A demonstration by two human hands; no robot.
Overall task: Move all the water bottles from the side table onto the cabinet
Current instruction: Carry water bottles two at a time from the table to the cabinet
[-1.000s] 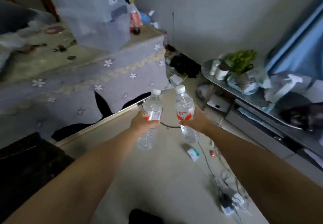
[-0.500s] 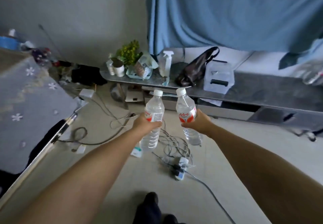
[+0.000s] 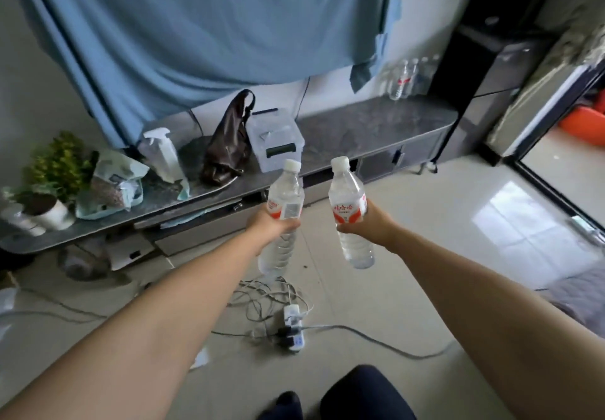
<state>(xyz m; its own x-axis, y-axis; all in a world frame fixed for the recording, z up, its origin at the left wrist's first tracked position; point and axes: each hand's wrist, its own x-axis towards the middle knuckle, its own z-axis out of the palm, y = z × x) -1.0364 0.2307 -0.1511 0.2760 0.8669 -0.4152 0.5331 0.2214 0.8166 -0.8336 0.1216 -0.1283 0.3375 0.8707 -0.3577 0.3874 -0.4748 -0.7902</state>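
Observation:
I carry two clear water bottles with white caps and red-white labels, both upright in front of me above the floor. My left hand grips the left bottle around its middle. My right hand grips the right bottle the same way. Ahead runs the long low cabinet with a dark stone-look top. Several more water bottles stand at its far right end against the wall.
On the cabinet stand a potted plant, a bag of goods, a spray bottle, a brown bag and a clear plastic box. A power strip with tangled cables lies on the tiled floor. A black appliance stands right.
My view has swung right, away from the cloth-covered table, so the cabinet's right end and the bottles on it now show. Both hands still hold their bottles upright.

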